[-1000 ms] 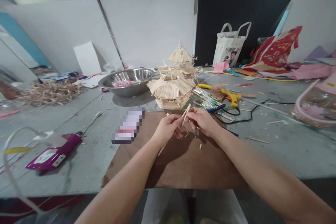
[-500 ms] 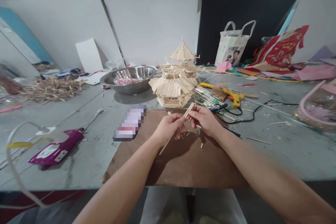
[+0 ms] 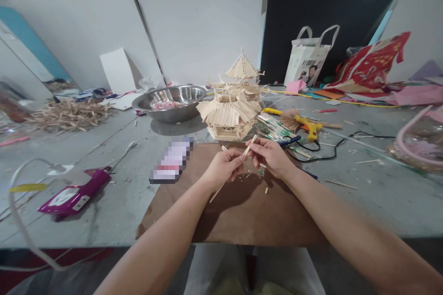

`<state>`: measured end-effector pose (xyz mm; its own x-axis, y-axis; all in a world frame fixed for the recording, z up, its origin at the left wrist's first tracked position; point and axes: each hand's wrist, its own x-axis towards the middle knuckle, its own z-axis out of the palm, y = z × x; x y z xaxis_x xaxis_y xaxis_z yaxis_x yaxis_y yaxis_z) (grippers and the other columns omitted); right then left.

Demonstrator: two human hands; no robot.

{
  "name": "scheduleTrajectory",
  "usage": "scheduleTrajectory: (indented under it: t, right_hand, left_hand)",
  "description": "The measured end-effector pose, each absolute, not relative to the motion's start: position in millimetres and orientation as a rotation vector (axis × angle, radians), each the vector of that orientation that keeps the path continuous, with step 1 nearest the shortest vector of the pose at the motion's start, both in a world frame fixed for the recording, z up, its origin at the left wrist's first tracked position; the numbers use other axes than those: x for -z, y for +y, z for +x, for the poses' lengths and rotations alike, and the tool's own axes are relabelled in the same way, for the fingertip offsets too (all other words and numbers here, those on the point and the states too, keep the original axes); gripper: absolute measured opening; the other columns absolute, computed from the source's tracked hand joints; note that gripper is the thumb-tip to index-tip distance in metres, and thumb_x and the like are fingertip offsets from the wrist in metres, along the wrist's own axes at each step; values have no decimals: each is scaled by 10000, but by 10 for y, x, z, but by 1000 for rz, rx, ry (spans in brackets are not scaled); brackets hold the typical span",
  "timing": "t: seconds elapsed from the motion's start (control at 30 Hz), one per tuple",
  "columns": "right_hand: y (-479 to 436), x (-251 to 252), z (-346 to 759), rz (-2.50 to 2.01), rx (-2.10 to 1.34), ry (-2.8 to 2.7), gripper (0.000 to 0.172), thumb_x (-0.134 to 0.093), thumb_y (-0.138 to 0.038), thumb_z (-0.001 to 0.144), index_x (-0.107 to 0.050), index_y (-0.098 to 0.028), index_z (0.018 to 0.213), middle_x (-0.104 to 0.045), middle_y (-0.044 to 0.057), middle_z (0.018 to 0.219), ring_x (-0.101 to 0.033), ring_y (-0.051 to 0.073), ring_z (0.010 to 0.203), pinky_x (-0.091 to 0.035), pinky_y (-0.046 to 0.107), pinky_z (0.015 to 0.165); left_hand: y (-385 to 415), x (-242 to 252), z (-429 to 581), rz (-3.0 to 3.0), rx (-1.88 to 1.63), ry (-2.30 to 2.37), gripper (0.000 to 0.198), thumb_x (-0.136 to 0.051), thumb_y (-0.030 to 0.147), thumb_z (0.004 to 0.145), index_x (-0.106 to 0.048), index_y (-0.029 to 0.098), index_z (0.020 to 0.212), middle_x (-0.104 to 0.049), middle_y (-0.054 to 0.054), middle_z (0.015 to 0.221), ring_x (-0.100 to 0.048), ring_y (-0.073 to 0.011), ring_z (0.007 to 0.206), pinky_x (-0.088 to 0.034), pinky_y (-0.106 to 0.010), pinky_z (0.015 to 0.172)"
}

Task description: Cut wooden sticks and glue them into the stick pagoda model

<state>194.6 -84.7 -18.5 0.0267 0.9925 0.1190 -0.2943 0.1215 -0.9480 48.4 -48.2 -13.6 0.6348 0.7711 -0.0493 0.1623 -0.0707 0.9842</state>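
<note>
Thin pale wooden sticks (image 3: 250,144) are pinched between my two hands, over the brown board. My left hand (image 3: 224,166) is closed round them, and one long stick (image 3: 217,192) slants down below its fingers. From the other side, the thumb and fingers of my right hand (image 3: 268,156) grip the upper part of the sticks. A short stick end also shows under the right fingers. Just behind the hands stands a pagoda-like model (image 3: 230,113) built of similar sticks, with a pointed roof.
The brown board (image 3: 242,221) lies at the table's front edge, with small stick scraps on it. Left are a phone (image 3: 171,161) and a purple power strip (image 3: 76,193). Behind stands a metal bowl (image 3: 169,117). Right lie wrapped sticks (image 3: 273,126), a yellow glue gun (image 3: 311,128) and its black cord.
The sticks between my hands have drawn closer together at their upper ends. Both hands stay in nearly the same place, and the view has shifted slightly.
</note>
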Motion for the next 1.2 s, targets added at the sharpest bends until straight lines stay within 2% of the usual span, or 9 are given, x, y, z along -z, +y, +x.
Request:
scheduleTrajectory:
  t: [0.37, 0.73, 1.07, 1.2]
  right_hand:
    - [-842, 194, 1930, -930, -1219, -988, 207, -590, -334, 643, -540, -152, 727, -561, -46, 530, -466, 57, 333, -340, 180, 328]
    - [-840, 202, 1939, -926, -1226, -979, 187, -579, -305, 658, -563, -148, 759, -553, -48, 512, -477, 60, 347, -339, 173, 330]
    - [-817, 230, 1958, -925, -1197, -954, 187, -595, -317, 643, -561, -145, 708, -553, -46, 505, -468, 59, 333, -327, 171, 312]
    - [-810, 235, 1971, -935, -1161, -934, 182, -589, -322, 651, -555, -149, 695, -546, -52, 502, -469, 56, 341, -336, 172, 326]
  left_hand:
    - [-494, 132, 501, 1672, -616, 824, 214, -514, 350, 722, -492, 147, 658, -481, 67, 452, -351, -15, 267, -218, -142, 279]
    - [-500, 133, 503, 1708, -627, 808, 217, -497, 346, 733, -484, 148, 647, -483, 62, 452, -356, -17, 274, -230, -140, 282]
    - [-493, 134, 493, 1732, -620, 816, 245, -487, 362, 734, -561, 130, 763, -519, 39, 517, -368, -19, 290, -263, -147, 293]
    - [-483, 122, 469, 1715, -618, 817, 229, -466, 303, 739, -572, 126, 837, -547, 19, 575, -384, -24, 301, -285, -153, 294]
